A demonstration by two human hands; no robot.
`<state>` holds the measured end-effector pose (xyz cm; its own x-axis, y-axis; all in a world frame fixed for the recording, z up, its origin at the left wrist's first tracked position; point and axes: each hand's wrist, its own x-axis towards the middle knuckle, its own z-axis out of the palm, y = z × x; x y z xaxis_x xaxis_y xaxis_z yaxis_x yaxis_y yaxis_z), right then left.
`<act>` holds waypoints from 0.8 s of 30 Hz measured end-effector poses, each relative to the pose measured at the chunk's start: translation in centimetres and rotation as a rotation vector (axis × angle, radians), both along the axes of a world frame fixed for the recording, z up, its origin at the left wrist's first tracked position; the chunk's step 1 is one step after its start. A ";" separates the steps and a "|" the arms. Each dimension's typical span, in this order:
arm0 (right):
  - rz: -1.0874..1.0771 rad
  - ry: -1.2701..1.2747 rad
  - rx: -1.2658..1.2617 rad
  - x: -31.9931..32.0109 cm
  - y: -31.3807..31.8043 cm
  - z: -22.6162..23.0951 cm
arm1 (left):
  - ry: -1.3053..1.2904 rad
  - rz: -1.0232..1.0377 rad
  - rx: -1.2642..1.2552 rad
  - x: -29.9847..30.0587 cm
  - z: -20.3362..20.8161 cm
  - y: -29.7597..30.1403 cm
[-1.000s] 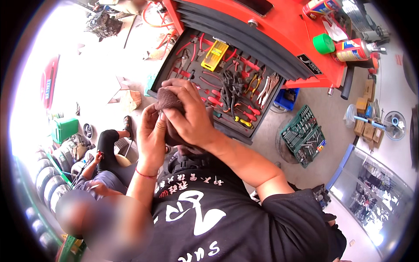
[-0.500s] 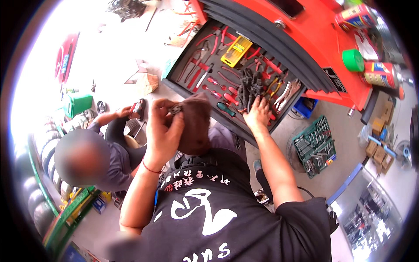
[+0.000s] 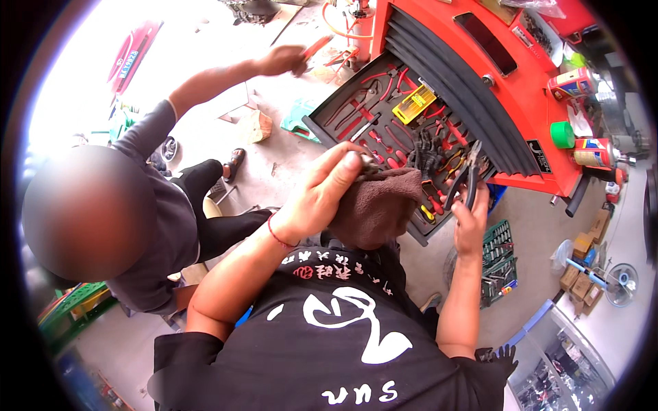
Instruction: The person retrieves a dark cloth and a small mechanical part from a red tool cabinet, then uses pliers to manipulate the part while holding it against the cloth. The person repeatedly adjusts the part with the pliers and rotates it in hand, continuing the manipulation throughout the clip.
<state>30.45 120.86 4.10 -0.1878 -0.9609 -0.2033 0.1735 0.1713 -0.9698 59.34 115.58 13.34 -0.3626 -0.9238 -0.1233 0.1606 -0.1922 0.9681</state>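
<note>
My right hand (image 3: 470, 222) grips black pliers (image 3: 467, 177) upright over the open tool drawer (image 3: 384, 120), jaws pointing up and away; my left hand (image 3: 317, 198) clutches a brown rag (image 3: 380, 205).

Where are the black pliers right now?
In the head view, the black pliers are in the right hand, held up right of the brown rag, over the open tool drawer.

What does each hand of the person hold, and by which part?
Left hand grips a brown cloth at its top edge. Right hand holds black pliers by the handles.
</note>
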 end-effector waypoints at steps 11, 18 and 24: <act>0.289 1.279 -0.606 8.2 5.7 18.7 | 0.564 -0.183 0.153 0.7 3.2 3.8; 0.392 1.655 -0.657 8.3 9.7 24.4 | 0.460 -0.248 0.065 0.5 4.4 6.2; 0.388 1.734 -0.737 5.6 10.6 25.9 | 0.573 -0.354 -0.045 -1.4 5.3 6.4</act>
<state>36.09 131.44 29.99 0.5053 -0.7895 0.3483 -0.8572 -0.5057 0.0975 57.96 122.01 18.61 -0.6413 -0.7366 0.2147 0.5859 -0.2895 0.7569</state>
